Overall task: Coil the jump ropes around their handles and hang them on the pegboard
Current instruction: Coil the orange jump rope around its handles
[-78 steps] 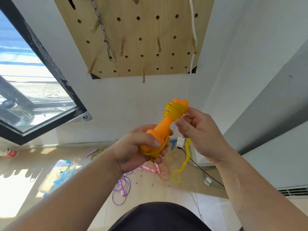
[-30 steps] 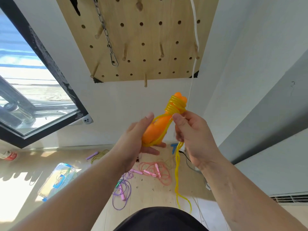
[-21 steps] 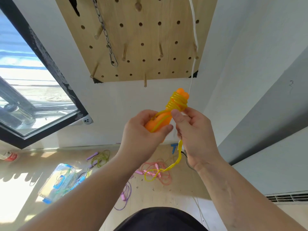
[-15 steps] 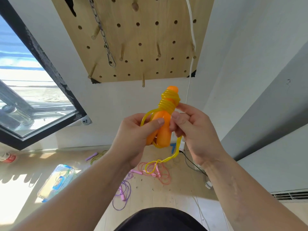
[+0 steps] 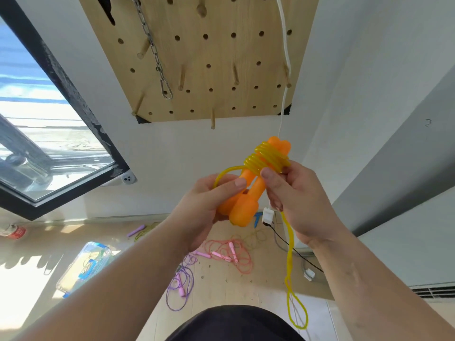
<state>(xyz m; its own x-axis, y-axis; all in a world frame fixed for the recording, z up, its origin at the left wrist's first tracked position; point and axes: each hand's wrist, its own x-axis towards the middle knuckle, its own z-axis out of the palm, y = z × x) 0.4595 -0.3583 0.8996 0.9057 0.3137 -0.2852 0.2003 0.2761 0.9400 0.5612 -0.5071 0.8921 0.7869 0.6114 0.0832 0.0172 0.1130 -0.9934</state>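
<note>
Mid-coiling: left hand (image 5: 209,205) grips orange handles (image 5: 246,200) w/ yellow rope (image 5: 267,159); right hand (image 5: 295,193) pinches rope; next, wrap hanging tail.

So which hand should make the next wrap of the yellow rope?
Probably right. The right hand pinches the yellow rope by the coil, loose tail hanging below it; the left hand grips the orange handles.

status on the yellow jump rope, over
Left hand grips orange handles; right hand pinches yellow rope at the coil. Top wound, long tail hanging loose. Not yet on pegboard; chain hangs there, lower pegs bare.
</note>
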